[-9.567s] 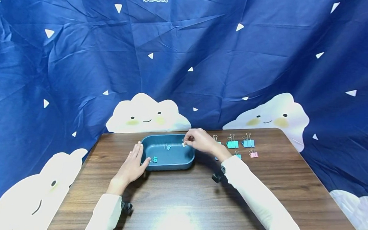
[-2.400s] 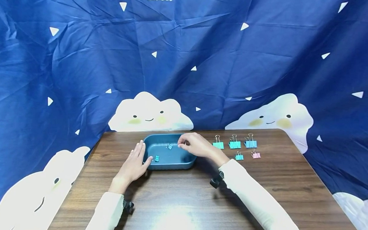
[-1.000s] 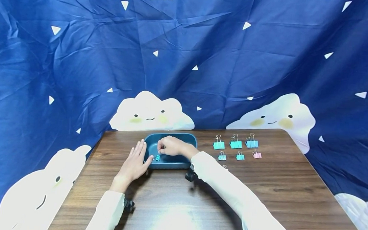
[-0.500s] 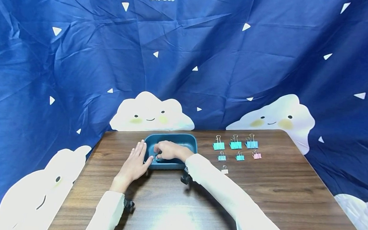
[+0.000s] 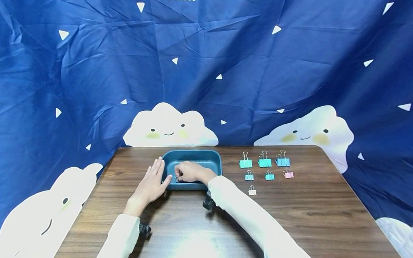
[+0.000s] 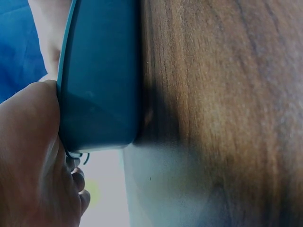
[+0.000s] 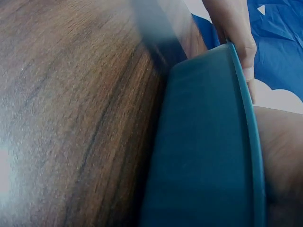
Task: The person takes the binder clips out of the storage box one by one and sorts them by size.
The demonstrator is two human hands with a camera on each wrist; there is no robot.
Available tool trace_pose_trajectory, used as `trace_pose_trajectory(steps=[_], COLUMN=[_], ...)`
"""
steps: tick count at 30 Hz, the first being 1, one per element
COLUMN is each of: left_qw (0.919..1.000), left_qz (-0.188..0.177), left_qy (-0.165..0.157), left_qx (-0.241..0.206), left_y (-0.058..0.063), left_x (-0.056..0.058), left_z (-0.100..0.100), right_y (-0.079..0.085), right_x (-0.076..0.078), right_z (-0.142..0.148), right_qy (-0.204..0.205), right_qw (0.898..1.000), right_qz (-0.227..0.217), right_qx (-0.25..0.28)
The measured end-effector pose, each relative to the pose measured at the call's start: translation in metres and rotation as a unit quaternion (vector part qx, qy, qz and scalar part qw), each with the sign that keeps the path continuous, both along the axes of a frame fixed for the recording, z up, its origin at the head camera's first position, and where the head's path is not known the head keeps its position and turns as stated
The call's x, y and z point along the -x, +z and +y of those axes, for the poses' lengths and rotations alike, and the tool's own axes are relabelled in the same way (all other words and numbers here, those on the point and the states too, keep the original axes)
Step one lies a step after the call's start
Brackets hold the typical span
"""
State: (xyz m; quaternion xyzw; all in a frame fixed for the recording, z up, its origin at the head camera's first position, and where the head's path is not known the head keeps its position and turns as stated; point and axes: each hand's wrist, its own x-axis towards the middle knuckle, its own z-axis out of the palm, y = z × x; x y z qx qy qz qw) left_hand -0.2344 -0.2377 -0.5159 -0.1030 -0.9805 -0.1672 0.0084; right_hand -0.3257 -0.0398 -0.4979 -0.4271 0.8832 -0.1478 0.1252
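A dark teal tray (image 5: 209, 185) stands on the wooden table. My left hand (image 5: 151, 187) rests on its left end, fingers straight along the outside and thumb over the rim. In the left wrist view the tray's side wall (image 6: 102, 75) lies beside that thumb. My right hand (image 5: 190, 171) reaches down inside the tray near the front left corner. Its thumb and index finger pinch a small binder clip (image 5: 176, 178), mostly hidden by the fingers. From the right wrist, the tray's outer wall (image 7: 201, 142) hides the right fingertips.
Right of the tray, binder clips stand in rows: a large turquoise one (image 5: 245, 163), a teal one (image 5: 265, 162) and a blue one (image 5: 282, 162) behind; small light blue (image 5: 249, 177), teal (image 5: 269, 176) and pink (image 5: 288, 174) ones before them. A white clip (image 5: 252, 192) is frontmost.
My right hand has moved from the tray's right end to its front left, and its fingers have closed on the small clip there. The left hand has stayed at the rim.
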Motion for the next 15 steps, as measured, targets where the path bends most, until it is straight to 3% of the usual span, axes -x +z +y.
trace_pose_trajectory(steps=[15], left_qw=[1.0000], left_qz=[-0.007], left_qy=[0.005], left_qx=[-0.002], left_y=[0.0020], left_x=[-0.0013], left_z=[0.0009], right_y=[0.0018], right_x=[0.0011], right_z=[0.0077], right_qy=[-0.031], right_qw=[0.999], right_qz=[-0.010], right_qx=[-0.004])
